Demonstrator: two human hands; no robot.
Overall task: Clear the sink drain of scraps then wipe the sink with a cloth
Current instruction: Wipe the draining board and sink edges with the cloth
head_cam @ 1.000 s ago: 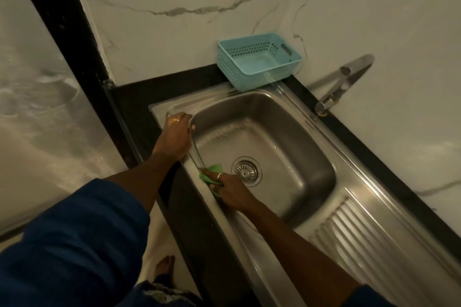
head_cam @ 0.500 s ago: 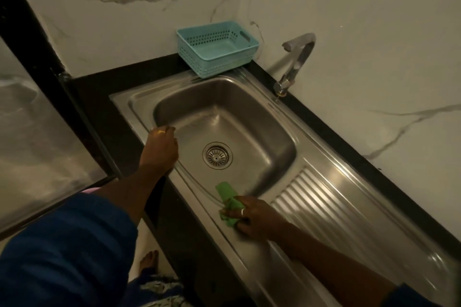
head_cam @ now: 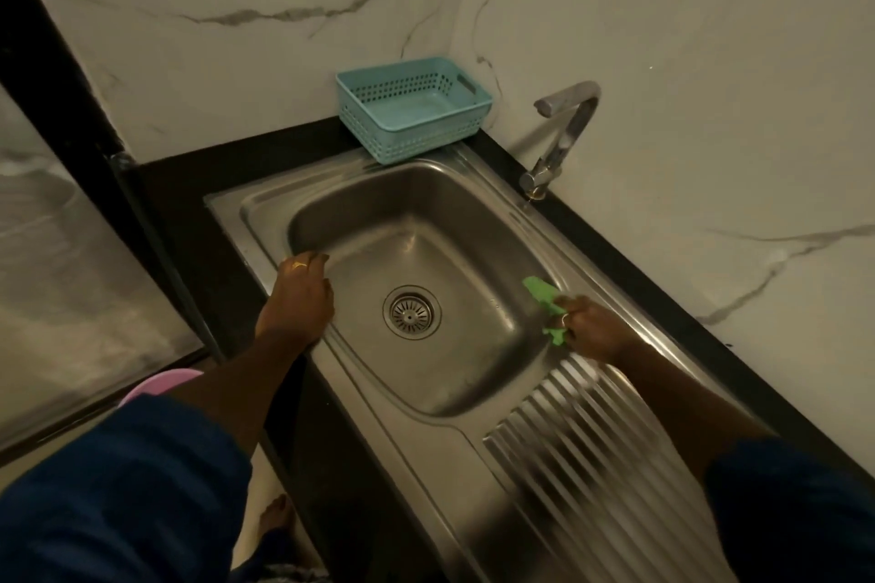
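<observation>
A stainless steel sink (head_cam: 454, 194) fills the middle of the view, with a round drain strainer (head_cam: 411, 312) at the bottom of its basin. No scraps show on the strainer. My right hand (head_cam: 597, 332) presses a small green cloth (head_cam: 544, 303) against the basin's right rim, where the ribbed drainboard (head_cam: 582, 440) begins. My left hand (head_cam: 299, 298) rests on the basin's left front rim, fingers curled over the edge, holding nothing.
A light blue perforated basket (head_cam: 412, 109) stands at the sink's far edge against the marble wall. A metal tap (head_cam: 563, 133) rises at the back right. Black countertop (head_cam: 189, 204) borders the sink. A pink object (head_cam: 156, 386) and a bare foot (head_cam: 277, 516) show below left.
My right hand has carried the green cloth from the basin's near-left rim, along the front rim, to its right rim by the drainboard. The left hand stayed on the left rim.
</observation>
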